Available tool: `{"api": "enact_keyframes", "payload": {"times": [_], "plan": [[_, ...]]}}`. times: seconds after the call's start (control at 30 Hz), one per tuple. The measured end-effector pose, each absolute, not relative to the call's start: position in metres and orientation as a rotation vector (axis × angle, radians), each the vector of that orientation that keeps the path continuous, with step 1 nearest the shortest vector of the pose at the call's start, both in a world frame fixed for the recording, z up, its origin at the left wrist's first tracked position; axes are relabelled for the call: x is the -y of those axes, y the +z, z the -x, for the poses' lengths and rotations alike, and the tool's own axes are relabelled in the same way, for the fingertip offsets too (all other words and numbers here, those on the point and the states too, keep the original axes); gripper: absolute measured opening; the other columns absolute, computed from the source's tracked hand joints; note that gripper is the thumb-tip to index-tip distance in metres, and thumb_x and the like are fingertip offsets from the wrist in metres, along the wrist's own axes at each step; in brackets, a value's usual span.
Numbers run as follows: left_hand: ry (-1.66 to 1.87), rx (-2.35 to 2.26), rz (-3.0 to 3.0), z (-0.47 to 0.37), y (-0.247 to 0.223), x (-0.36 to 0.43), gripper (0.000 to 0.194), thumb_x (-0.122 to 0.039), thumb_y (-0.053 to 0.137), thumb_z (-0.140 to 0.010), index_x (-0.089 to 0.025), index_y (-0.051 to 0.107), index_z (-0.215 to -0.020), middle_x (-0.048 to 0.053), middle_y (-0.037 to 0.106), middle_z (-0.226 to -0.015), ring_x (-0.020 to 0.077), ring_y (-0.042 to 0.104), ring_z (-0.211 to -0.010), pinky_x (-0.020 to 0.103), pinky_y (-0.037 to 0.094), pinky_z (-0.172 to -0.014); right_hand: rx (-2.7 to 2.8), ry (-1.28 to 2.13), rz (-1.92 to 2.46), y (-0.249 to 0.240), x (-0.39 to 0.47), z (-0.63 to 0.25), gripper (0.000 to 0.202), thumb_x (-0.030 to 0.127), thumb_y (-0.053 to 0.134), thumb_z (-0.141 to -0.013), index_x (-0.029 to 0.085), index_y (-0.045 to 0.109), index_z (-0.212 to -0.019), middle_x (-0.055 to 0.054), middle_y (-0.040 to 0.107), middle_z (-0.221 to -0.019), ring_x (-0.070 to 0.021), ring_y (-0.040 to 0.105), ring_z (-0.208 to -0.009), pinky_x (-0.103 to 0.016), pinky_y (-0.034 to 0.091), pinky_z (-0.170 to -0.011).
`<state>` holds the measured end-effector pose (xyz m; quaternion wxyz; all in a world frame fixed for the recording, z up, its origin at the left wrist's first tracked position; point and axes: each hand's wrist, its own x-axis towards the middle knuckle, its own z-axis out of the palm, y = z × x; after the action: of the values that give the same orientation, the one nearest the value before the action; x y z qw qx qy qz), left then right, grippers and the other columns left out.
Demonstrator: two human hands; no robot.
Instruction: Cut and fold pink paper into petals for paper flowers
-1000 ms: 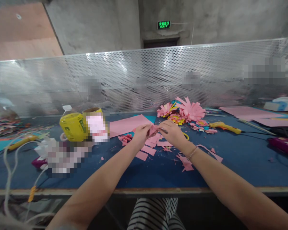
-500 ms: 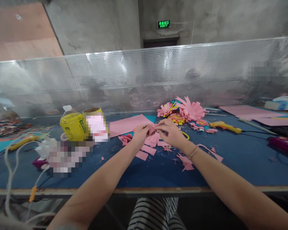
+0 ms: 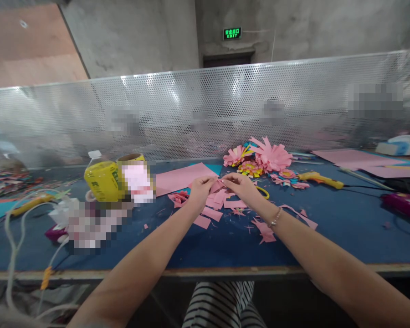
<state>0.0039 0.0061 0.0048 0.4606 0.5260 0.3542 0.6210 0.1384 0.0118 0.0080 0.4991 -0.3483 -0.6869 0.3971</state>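
A small piece of pink paper [image 3: 218, 184] is pinched between my two hands above the table. My left hand [image 3: 202, 189] closes on its left side with thumb and fingers. From the right, my right hand [image 3: 241, 186] grips the other side, its fingertips close to the left ones. Below them lie cut pink paper strips [image 3: 212, 213] and scraps. A yellow scissors handle [image 3: 263, 193] shows beside my right hand, the rest hidden. Pink, yellow and blue paper flowers [image 3: 271, 155] are heaped behind it.
Left stand a yellow-labelled bottle [image 3: 102, 181] and a propped phone [image 3: 137, 181]. A yellow glue gun [image 3: 321, 179] with a cord lies to the right. Pink sheets [image 3: 181, 176] rest behind my hands. A perforated metal screen [image 3: 177, 114] borders the table's back.
My right hand has turned slightly, its fingers bending lower around the pink paper. Both hands stay in nearly the same place, and the things on the table have not moved.
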Motion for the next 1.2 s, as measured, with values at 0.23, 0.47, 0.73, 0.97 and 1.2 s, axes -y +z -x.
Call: {"api": "enact_keyframes", "payload": {"times": [0.23,0.47,0.73,0.97,1.2], "plan": [[1.464,-0.772,-1.39,-0.0025,0.0006,-0.0103,0.022,-0.031,0.058,-0.062,-0.012,0.053,-0.055,-0.004,0.041,-0.049,0.0048,0.036,-0.047,0.019,0.033,-0.048,1.645,0.983,0.873,0.0052,-0.015,-0.1383,0.023,0.032,0.058,-0.064,0.015,0.055,-0.08,0.0,0.055,-0.069,-0.0077,0.053,-0.056,-0.022,0.05,-0.053],[1.494,-0.753,-1.346,-0.004,0.0023,-0.0081,0.025,-0.031,0.06,-0.061,-0.012,0.048,-0.049,-0.005,0.038,-0.045,0.0044,0.035,-0.045,0.02,0.035,-0.05,1.726,0.837,0.907,0.0053,-0.0112,-0.1375,0.023,0.033,0.057,-0.065,0.015,0.054,-0.079,-0.002,0.057,-0.067,-0.011,0.057,-0.054,-0.024,0.049,-0.053],[1.482,-0.726,-1.076,-0.0051,0.0061,-0.0069,0.021,-0.034,0.057,-0.058,-0.014,0.051,-0.054,-0.001,0.051,-0.049,0.01,0.049,-0.05,0.027,0.043,-0.057,1.735,0.78,0.879,0.0033,-0.0111,-0.1373,0.016,0.031,0.056,-0.064,0.017,0.052,-0.07,0.001,0.057,-0.06,-0.0128,0.058,-0.053,-0.025,0.047,-0.052],[1.465,-0.822,-1.399,-0.0014,0.0027,-0.01,0.021,-0.03,0.058,-0.06,-0.012,0.052,-0.051,-0.003,0.043,-0.044,0.0051,0.037,-0.042,0.02,0.032,-0.046,1.759,0.698,0.925,0.0011,-0.0138,-0.1394,0.013,0.03,0.054,-0.065,0.017,0.052,-0.066,0.001,0.055,-0.054,-0.0135,0.057,-0.053,-0.025,0.046,-0.05],[1.509,-0.783,-1.388,-0.0028,0.0012,-0.0093,0.026,-0.027,0.055,-0.064,-0.014,0.044,-0.044,-0.003,0.041,-0.043,0.0055,0.039,-0.043,0.02,0.033,-0.047,1.736,0.733,0.904,0.0038,-0.0107,-0.1356,0.014,0.03,0.055,-0.064,0.016,0.056,-0.07,0.001,0.057,-0.06,-0.0119,0.055,-0.053,-0.024,0.047,-0.05]]}}
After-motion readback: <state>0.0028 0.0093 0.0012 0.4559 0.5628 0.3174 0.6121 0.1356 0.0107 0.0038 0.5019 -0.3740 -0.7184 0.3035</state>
